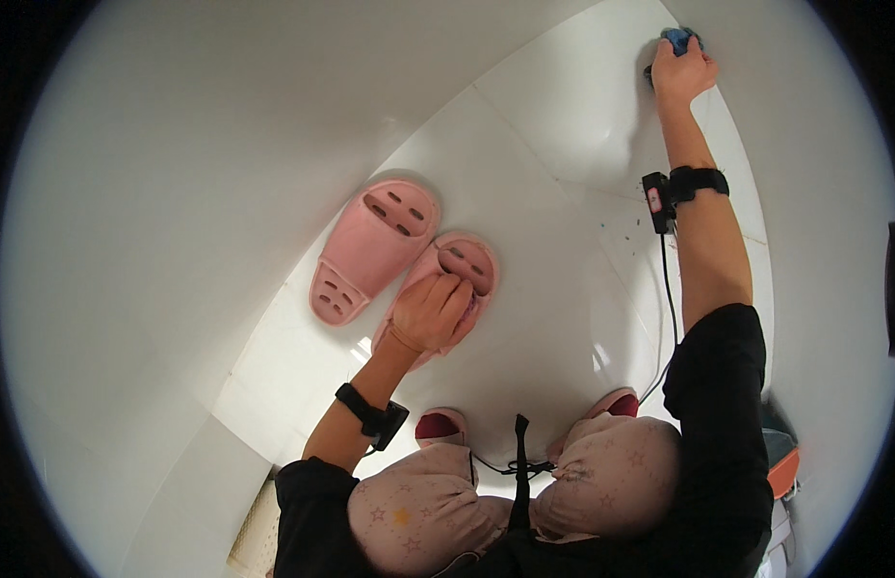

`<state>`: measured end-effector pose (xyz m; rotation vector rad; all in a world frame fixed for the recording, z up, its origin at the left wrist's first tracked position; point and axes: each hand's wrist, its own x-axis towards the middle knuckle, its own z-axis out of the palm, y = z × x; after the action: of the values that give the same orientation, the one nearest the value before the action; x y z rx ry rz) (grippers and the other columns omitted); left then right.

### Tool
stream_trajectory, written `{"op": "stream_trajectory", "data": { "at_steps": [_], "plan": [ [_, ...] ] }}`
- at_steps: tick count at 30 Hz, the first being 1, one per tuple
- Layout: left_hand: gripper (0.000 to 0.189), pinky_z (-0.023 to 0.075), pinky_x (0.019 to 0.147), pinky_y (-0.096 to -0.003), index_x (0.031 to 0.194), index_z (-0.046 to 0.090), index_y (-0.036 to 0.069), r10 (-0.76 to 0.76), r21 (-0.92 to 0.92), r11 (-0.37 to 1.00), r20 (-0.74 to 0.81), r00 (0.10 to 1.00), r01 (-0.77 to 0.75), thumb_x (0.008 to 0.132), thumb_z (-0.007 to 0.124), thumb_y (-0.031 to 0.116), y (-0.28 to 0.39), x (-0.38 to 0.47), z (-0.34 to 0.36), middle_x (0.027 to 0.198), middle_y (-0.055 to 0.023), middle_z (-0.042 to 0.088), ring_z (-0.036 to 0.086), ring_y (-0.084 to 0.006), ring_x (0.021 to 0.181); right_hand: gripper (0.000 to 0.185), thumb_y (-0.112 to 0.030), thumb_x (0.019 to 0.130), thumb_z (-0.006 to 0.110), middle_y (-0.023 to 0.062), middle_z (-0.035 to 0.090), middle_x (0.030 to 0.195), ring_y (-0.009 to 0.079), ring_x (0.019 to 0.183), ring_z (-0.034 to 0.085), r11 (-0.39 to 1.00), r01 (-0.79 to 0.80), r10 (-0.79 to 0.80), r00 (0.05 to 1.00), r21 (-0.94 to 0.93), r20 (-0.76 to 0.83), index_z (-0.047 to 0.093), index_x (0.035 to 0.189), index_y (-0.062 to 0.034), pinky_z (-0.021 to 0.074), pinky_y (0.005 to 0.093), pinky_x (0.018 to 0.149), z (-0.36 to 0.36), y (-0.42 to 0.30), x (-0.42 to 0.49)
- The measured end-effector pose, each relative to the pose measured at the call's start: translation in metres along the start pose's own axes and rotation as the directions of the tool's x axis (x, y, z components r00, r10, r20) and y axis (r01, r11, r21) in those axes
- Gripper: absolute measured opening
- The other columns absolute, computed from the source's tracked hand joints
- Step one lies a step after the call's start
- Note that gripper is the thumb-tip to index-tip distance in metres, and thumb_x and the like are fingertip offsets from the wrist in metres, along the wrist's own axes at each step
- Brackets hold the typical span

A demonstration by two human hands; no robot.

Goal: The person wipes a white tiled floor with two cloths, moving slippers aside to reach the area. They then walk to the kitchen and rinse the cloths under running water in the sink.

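Note:
My right hand (683, 71) is stretched out to the far right corner, gripping a crumpled blue cloth-like wad (678, 40) against the white tiled floor, close to the wall. A small dark thing (649, 75) shows beside the wrist; what it is cannot be made out. My left hand (431, 312) lies on a pink slipper (467, 254) with its fingers curled. A bit of purple material (470, 309) shows between fingers and thumb, mostly hidden by the hand. The matching pink slipper (375, 238) stands to its left, touching it, by the left wall.
White walls (202, 180) curve around the tiled floor (519, 289). Several tiny dark crumbs (626, 238) lie below my right forearm. A black cable (667, 303) runs from the right wrist device (658, 204). An orange container (783, 473) stands behind on the right, a beige perforated item (256, 531) behind left.

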<state>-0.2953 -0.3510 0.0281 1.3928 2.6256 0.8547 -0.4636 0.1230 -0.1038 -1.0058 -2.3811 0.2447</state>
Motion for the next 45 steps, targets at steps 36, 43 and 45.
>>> {"op": "stream_trajectory", "data": {
  "at_steps": [36,43,45],
  "plan": [
    [0.027,0.0498,0.059,-0.0351,0.094,0.063,0.003,-0.074,-0.056,0.996,0.045,0.996,0.076,0.072,0.072,0.016,0.003,-0.001,0.0,0.085,-0.0087,0.058,0.058,-0.0254,0.07,0.037,-0.008,0.08,0.062,0.009,0.053,0.103,0.0317,0.09,0.051,0.82,0.523,-0.572,0.751,0.233,0.329,0.068,0.116,-0.0146,0.0515,0.0414,0.074,-0.122,-0.09,-0.082],
    [0.025,0.0495,0.059,-0.0353,0.092,0.063,0.003,-0.085,-0.059,0.994,0.036,0.996,0.087,0.073,0.072,0.016,0.005,-0.001,0.002,0.083,-0.0084,0.058,0.058,-0.0249,0.069,0.04,-0.004,0.08,0.061,0.0092,0.052,0.101,0.0301,0.088,0.05,0.868,0.45,-0.471,0.614,0.21,0.634,0.068,0.118,-0.0139,0.0506,0.0381,0.075,-0.137,-0.069,-0.1],
    [0.024,0.0492,0.058,-0.0351,0.091,0.063,0.003,-0.055,-0.013,0.998,-0.023,0.998,0.055,0.073,0.072,0.016,0.005,-0.001,0.002,0.082,-0.0083,0.058,0.058,-0.0245,0.068,0.041,-0.005,0.078,0.062,0.0085,0.052,0.1,0.0302,0.088,0.05,0.82,0.538,-0.554,0.662,0.195,0.504,0.069,0.117,-0.0149,0.0516,0.0387,0.074,-0.129,-0.076,-0.09]
  ]
}}
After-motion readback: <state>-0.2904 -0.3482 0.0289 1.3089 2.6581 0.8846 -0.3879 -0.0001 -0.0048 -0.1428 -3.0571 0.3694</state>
